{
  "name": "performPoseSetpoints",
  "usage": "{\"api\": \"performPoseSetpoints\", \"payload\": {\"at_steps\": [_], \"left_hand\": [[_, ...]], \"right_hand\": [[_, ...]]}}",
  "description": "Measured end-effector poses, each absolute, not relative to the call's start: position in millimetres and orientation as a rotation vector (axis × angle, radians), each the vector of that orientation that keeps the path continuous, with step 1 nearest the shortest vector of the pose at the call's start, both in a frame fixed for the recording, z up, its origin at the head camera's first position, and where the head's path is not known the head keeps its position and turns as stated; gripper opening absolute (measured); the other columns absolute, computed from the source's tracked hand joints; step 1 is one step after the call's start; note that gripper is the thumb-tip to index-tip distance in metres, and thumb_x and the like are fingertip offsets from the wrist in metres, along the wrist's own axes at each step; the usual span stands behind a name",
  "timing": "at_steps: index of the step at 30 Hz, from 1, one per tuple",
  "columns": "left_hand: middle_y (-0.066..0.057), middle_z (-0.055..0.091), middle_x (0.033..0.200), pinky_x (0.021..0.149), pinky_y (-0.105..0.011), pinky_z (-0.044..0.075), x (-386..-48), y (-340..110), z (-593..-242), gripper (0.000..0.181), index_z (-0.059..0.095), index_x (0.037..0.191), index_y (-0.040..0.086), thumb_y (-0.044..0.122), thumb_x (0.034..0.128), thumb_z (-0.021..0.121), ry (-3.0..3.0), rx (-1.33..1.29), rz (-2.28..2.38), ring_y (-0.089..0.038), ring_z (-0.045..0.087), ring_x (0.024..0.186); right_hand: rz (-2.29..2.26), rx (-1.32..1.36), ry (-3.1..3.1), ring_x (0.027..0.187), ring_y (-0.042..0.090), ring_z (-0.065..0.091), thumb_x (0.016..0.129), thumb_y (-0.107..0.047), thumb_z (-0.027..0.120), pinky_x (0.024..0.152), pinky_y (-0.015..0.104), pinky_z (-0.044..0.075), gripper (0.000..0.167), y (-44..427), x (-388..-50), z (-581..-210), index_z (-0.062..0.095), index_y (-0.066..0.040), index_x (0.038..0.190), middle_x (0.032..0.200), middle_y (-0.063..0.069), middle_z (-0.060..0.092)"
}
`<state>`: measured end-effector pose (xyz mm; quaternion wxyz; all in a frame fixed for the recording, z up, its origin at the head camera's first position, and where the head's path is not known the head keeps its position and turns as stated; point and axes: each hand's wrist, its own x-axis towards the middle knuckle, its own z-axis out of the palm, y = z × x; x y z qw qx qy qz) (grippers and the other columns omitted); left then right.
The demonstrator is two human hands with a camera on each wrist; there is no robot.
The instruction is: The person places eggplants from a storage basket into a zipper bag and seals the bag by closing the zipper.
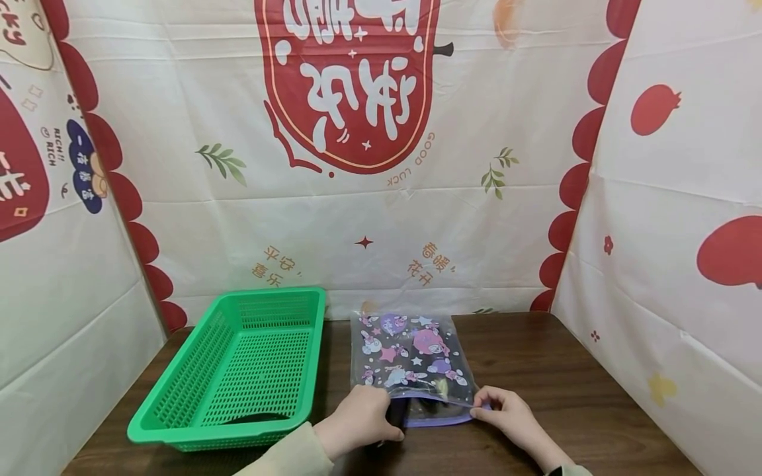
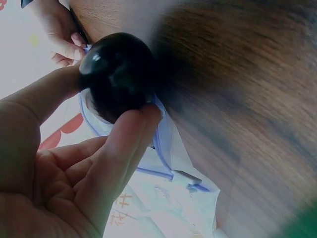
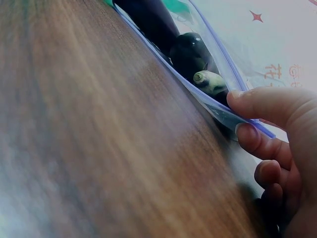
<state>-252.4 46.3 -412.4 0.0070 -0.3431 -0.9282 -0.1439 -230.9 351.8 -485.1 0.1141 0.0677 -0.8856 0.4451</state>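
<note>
A clear zip bag [image 1: 411, 354] printed with cartoon rabbits lies on the table, its purple-edged mouth facing me and parted. My left hand [image 1: 360, 420] grips a dark, glossy eggplant [image 2: 119, 74] between thumb and fingers at the left of the mouth. In the right wrist view this eggplant [image 3: 148, 22] reaches in between the bag's edges. More eggplant [image 3: 190, 54] shows inside, with a pale green stem end [image 3: 210, 82] near the right corner. My right hand [image 1: 506, 416] pinches that corner of the purple zip edge between thumb and index finger.
A green slotted basket [image 1: 315, 357] stands left of the bag; a dark curved thing [image 1: 256, 418] shows just inside its near wall. Printed white cloth [image 1: 506, 251] hangs behind the brown table [image 1: 536, 370] and along both sides.
</note>
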Motion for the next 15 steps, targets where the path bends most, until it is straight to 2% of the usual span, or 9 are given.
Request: {"api": "performPoseSetpoints", "payload": {"at_steps": [15], "left_hand": [[0.008, 0.042, 0.044, 0.045, -0.028, 0.037, -254.2, 53.7, -415.0, 0.046, 0.051, 0.05, 0.018, 0.046, 0.072, 0.08, -2.871, -1.064, -0.359, -0.009, 0.043, 0.045]], "right_hand": [[1.33, 0.192, -2.6, 0.061, 0.005, 0.045, 0.079, -0.022, 0.079, 0.058, 0.025, 0.037, 0.017, 351.3, -230.4, -485.3, 0.062, -0.017, 0.079, 0.066, -0.007, 0.051]]}}
